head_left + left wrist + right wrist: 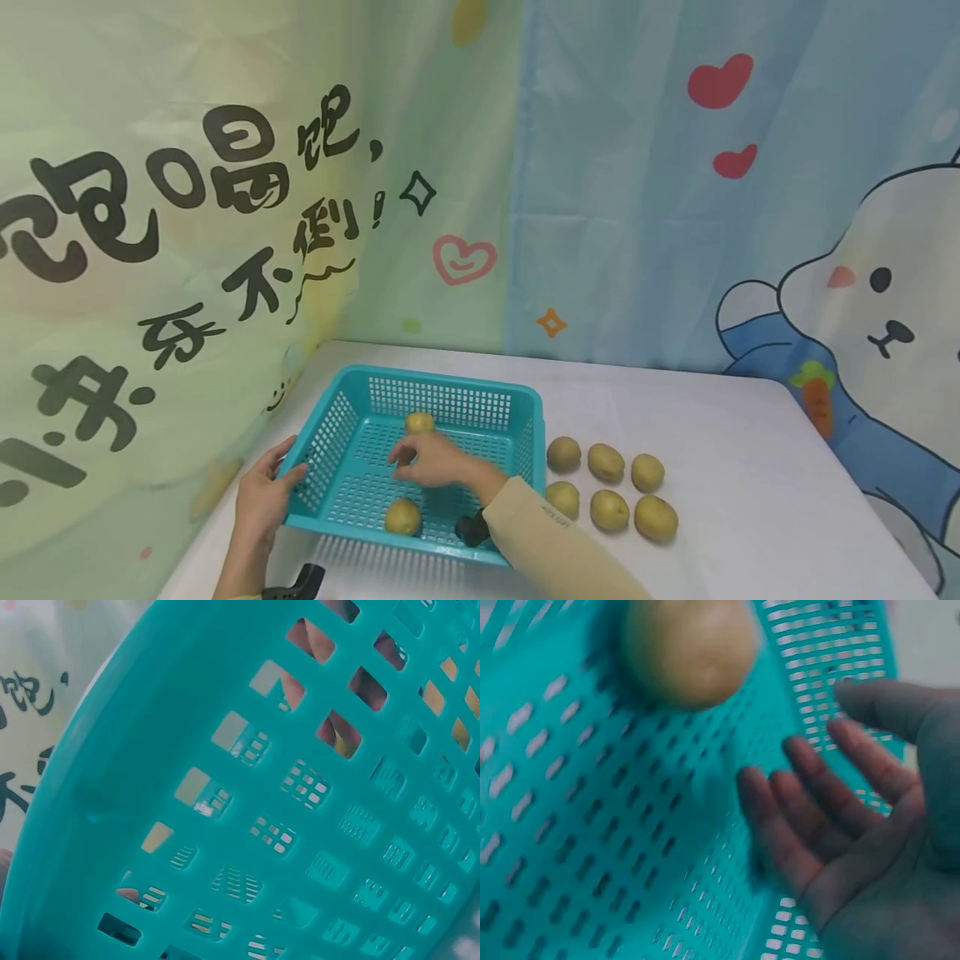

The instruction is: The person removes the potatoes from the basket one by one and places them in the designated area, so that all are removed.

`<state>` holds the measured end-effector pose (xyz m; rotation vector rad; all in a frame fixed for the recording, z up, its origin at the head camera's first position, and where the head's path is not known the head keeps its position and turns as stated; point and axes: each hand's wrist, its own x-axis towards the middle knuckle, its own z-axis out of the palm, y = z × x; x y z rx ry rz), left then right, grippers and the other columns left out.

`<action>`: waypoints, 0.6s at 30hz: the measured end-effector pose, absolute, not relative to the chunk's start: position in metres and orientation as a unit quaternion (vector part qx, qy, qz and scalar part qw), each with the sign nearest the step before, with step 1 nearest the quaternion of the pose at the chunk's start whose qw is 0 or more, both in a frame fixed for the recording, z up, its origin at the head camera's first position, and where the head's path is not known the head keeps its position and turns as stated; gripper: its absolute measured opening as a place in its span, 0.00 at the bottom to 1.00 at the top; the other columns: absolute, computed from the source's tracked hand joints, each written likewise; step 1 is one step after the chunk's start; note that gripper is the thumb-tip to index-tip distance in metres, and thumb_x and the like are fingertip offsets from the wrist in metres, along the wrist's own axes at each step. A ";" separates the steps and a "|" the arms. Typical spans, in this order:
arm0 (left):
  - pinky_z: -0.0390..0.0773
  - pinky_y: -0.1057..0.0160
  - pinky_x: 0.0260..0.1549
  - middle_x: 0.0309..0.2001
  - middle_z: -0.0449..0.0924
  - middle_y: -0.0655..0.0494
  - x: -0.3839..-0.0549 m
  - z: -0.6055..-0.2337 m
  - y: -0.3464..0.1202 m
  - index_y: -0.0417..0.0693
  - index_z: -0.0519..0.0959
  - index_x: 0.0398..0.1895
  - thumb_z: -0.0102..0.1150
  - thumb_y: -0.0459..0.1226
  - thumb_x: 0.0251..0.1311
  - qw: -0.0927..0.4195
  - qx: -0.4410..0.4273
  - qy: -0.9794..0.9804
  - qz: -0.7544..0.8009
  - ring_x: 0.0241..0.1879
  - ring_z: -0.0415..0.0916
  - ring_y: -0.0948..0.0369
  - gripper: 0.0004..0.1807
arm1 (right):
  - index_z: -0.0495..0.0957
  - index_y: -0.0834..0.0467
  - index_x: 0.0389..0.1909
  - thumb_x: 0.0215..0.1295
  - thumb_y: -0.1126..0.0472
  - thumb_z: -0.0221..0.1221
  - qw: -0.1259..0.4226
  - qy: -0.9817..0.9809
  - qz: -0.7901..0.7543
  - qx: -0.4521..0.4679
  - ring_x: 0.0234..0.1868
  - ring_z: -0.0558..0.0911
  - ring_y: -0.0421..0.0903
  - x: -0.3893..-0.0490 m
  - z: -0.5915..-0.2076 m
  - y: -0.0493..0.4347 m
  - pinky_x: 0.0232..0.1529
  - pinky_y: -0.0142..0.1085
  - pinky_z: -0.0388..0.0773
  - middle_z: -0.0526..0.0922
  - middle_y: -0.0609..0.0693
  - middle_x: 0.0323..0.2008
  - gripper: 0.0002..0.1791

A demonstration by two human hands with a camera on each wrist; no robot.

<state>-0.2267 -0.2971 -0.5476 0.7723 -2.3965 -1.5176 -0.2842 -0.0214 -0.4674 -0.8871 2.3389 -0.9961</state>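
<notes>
A turquoise plastic basket (330,523) with slotted sides stands on the table. My left hand (262,492) holds its left rim near the front corner; the left wrist view is mostly filled by the perforated basket wall (90,817). Over the basket floor hovers my right hand (431,460), its fingers loosely bent with nothing between them. In the right wrist view, the hand's fingers (832,795) are spread apart, away from a potato (694,652). Inside the basket lie one potato (419,422) toward the back, partly hidden by the right hand, and another potato (403,517) by the front wall.
Right of the basket, several potatoes (609,511) lie in two rows on the white table (735,467); the nearest ones sit close to the basket's right wall. Printed curtains (615,208) hang behind and to the left of the table.
</notes>
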 end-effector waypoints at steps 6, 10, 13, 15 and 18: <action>0.80 0.53 0.39 0.61 0.75 0.42 -0.226 -0.547 -0.296 0.59 0.67 0.71 0.59 0.39 0.63 0.102 0.260 -0.809 -0.517 0.54 0.77 0.45 0.31 | 0.82 0.54 0.48 0.62 0.58 0.65 0.259 0.836 -0.345 -0.339 0.39 0.79 0.34 -0.282 -0.470 -0.021 0.38 0.30 0.76 0.83 0.40 0.37 0.13; 0.79 0.51 0.41 0.61 0.75 0.42 -0.226 -0.549 -0.297 0.59 0.66 0.71 0.59 0.39 0.64 0.103 0.257 -0.814 -0.511 0.55 0.76 0.45 0.31 | 0.83 0.54 0.47 0.60 0.60 0.66 0.289 0.829 -0.328 -0.348 0.36 0.79 0.33 -0.281 -0.471 -0.021 0.36 0.29 0.77 0.84 0.40 0.37 0.14; 0.80 0.51 0.41 0.61 0.75 0.43 -0.226 -0.551 -0.298 0.60 0.66 0.71 0.59 0.40 0.64 0.102 0.256 -0.816 -0.508 0.54 0.77 0.46 0.31 | 0.83 0.56 0.48 0.59 0.62 0.66 0.328 0.809 -0.350 -0.339 0.34 0.81 0.35 -0.279 -0.471 -0.019 0.35 0.32 0.80 0.85 0.43 0.37 0.15; 0.80 0.53 0.39 0.61 0.76 0.43 -0.227 -0.551 -0.299 0.60 0.66 0.71 0.59 0.40 0.64 0.104 0.257 -0.816 -0.507 0.53 0.77 0.46 0.31 | 0.83 0.57 0.49 0.59 0.64 0.65 0.353 0.793 -0.370 -0.332 0.34 0.82 0.37 -0.278 -0.471 -0.019 0.34 0.34 0.81 0.85 0.45 0.38 0.15; 0.79 0.56 0.37 0.60 0.76 0.44 -0.226 -0.553 -0.299 0.61 0.67 0.71 0.59 0.40 0.64 0.107 0.258 -0.816 -0.507 0.53 0.77 0.47 0.31 | 0.83 0.58 0.50 0.60 0.64 0.65 0.382 0.772 -0.383 -0.334 0.37 0.83 0.38 -0.277 -0.470 -0.018 0.35 0.35 0.82 0.86 0.47 0.40 0.16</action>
